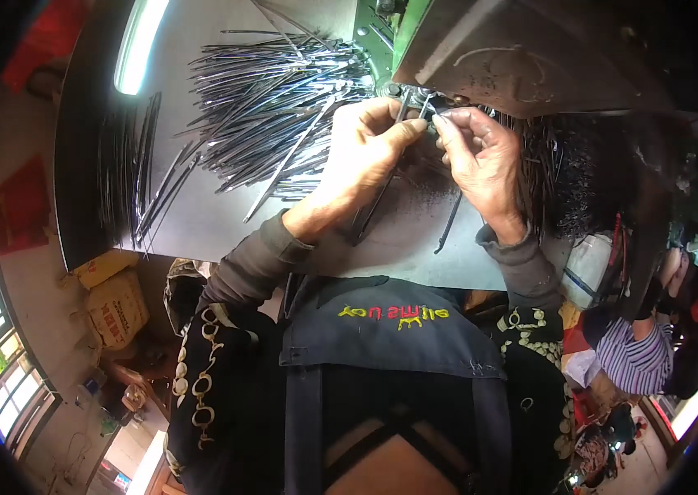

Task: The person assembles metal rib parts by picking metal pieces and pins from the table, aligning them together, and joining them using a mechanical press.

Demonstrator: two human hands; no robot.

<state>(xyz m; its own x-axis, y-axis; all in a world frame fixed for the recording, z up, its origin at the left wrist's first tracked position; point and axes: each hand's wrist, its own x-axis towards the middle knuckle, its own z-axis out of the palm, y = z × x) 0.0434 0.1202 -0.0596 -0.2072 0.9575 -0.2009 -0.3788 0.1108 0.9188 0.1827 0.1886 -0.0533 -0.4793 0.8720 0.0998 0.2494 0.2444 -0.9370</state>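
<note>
Both hands reach forward over the bench. The left hand and right hand have their fingers pinched together on thin metal rods. The rod tips are hidden under the machine.

Two tan cardboard boxes with red print are sitting stacked well below and left of the left hand, under the table edge. A white bag-like package with a dark stripe is lying below and right of the right hand, beside the sleeve.

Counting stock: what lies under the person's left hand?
Thin dark metal rods run under the left hand on the grey table; their upper ends are hidden by the fingers.
</note>
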